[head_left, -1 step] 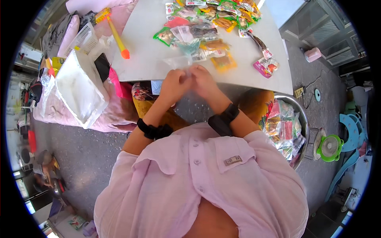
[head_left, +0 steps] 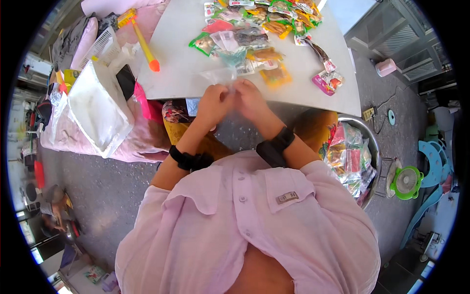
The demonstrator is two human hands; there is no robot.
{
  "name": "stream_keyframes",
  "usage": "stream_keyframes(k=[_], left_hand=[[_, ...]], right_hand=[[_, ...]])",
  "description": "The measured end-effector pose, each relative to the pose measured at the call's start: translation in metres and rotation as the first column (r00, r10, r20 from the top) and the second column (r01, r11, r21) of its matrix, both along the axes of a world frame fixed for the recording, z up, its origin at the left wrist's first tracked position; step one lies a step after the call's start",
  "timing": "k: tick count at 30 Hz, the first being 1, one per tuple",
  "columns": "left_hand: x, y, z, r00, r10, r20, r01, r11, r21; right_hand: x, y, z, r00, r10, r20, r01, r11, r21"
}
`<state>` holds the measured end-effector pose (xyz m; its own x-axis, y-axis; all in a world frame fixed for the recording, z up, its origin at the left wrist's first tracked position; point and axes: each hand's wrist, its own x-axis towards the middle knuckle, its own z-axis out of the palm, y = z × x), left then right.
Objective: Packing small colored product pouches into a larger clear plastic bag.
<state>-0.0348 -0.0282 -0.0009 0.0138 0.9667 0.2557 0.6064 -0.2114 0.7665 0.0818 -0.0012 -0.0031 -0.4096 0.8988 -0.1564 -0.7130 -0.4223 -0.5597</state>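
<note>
Side by side, the left hand point(head_left: 214, 104) and right hand point(head_left: 250, 100) pinch a clear bag point(head_left: 218, 75) — it fans out just ahead of the grip, over the table point(head_left: 171, 73); food packets point(head_left: 276, 28) lie farther beyond.

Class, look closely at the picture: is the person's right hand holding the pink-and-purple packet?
No, the pink-and-purple packet lies on the table, to the right of and apart from the right hand.

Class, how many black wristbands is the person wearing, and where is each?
2: the left-wrist band and the right-wrist band. No others show.
</note>
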Motion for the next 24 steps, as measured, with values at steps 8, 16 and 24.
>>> stream_keyframes(k=[8, 16, 24], left_hand=[[0.003, 0.006, -0.009, 0.995, 0.047, 0.091, -0.042, 0.998, -0.050], [0.007, 0.003, -0.009, 0.959, 0.153, 0.240, -0.119, 0.982, -0.149], [0.001, -0.004, -0.003, 0.573, 0.245, 0.782, 0.109, 0.923, -0.369]], right_hand=[[-0.003, 0.005, -0.011, 0.999, -0.046, 0.011, 0.045, 0.998, 0.040], [-0.001, -0.004, 0.001, 0.910, -0.092, 0.405, 0.030, 0.987, 0.159], [0.012, -0.005, 0.001, 0.905, -0.008, 0.425, -0.027, 0.997, 0.076]])
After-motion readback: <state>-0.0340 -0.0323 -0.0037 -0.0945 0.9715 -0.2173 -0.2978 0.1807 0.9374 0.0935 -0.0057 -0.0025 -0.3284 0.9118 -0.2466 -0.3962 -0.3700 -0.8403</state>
